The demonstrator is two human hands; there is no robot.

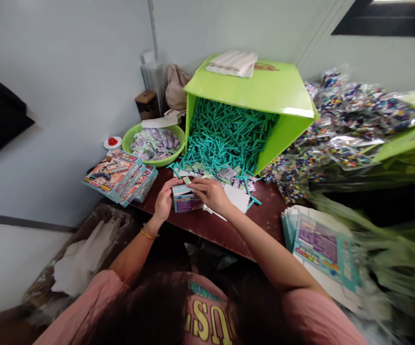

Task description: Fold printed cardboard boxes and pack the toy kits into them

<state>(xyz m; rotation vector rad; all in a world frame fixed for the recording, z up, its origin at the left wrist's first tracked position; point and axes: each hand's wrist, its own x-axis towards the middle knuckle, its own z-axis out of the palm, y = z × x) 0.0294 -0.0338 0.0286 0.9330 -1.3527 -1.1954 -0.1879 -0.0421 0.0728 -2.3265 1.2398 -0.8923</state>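
A small printed cardboard box [188, 203], purple and teal, stands at the table's front edge between my hands. My left hand [163, 201] grips its left side, with the fingers reaching over the top. On the right, my right hand [212, 194] has its fingers bent and pressed at the box's top edge, near the flap. A small pale green packet [187, 180] shows between the two hands; whether it is held or lies behind the box, I cannot tell. Loose packets [229, 175] and teal plastic T-shaped sticks [225, 148] are heaped just behind.
A tipped green bin [282, 91] spills the sticks. Left of it are a green bowl [127, 139] of packets and stacked printed boxes [112, 172]. Flattened boxes [318, 244] and bags of colourful pieces [351, 110] are on the right. A lined carton [121, 220] stands lower left.
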